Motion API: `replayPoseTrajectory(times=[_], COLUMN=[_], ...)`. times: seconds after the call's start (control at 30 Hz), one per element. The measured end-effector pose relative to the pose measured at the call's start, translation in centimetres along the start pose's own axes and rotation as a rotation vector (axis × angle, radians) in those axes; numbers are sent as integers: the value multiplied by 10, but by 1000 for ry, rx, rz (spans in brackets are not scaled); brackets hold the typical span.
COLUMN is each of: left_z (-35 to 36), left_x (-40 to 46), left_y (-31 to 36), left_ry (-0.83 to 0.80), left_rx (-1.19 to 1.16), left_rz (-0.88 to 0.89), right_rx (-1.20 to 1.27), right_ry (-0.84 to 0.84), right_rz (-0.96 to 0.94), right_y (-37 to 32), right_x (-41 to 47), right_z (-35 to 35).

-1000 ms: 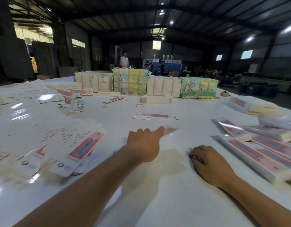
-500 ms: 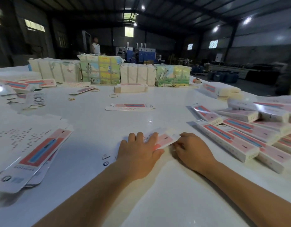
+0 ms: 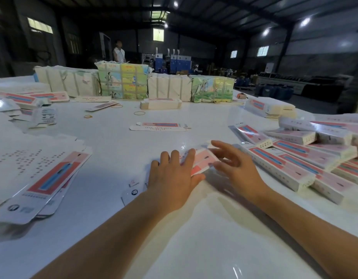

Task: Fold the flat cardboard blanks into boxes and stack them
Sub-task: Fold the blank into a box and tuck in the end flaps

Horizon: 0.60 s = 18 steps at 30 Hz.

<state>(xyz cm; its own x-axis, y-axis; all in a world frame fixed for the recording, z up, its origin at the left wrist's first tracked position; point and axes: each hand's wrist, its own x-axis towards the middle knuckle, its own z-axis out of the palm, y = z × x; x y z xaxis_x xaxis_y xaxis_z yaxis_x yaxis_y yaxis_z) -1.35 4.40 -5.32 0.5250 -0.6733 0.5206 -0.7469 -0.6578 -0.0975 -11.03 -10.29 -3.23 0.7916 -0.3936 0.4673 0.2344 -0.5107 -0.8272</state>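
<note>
Pink-white cardboard blank (image 3: 202, 161) flat on table (image 3: 113, 158)

One head-worn wide-angle camera looks forward and down from close over the table (image 3: 113, 150). Both hands sit near centre; folded boxes (image 3: 294, 164) lie toward 3 o'clock, flat blanks (image 3: 43, 168) toward 9. The warehouse hall fills 12 o'clock.

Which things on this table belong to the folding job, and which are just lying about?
In the job:
left hand, flat on the blank
right hand, open at its far end
flat blanks pile
folded boxes

Lying about:
rubber bands
bundled packs
lone flat blank
</note>
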Motion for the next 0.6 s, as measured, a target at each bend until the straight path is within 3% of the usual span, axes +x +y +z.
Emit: replayPoseTrajectory(times=[0.1, 0.17, 0.37, 0.5, 0.6], left_z=[-1, -2, -9, -13, -13], left_x=[3, 4, 13, 18, 18], left_y=[0, -3, -9, -13, -10], left_ry=[30, 61, 77, 64, 55], left_rx=[-57, -65, -126, -187, -203], left_rz=[27, 59, 158, 67, -5], right_rx=[352, 363, 117, -311, -423], right_ry=[-30, -70, -49, 190, 259], right_rz=[147, 184, 79, -29, -58], right_y=[-3, -2, -1, 2, 0], right_x=[3, 3, 1, 1, 0], right_z=[-10, -15, -10, -5, -2])
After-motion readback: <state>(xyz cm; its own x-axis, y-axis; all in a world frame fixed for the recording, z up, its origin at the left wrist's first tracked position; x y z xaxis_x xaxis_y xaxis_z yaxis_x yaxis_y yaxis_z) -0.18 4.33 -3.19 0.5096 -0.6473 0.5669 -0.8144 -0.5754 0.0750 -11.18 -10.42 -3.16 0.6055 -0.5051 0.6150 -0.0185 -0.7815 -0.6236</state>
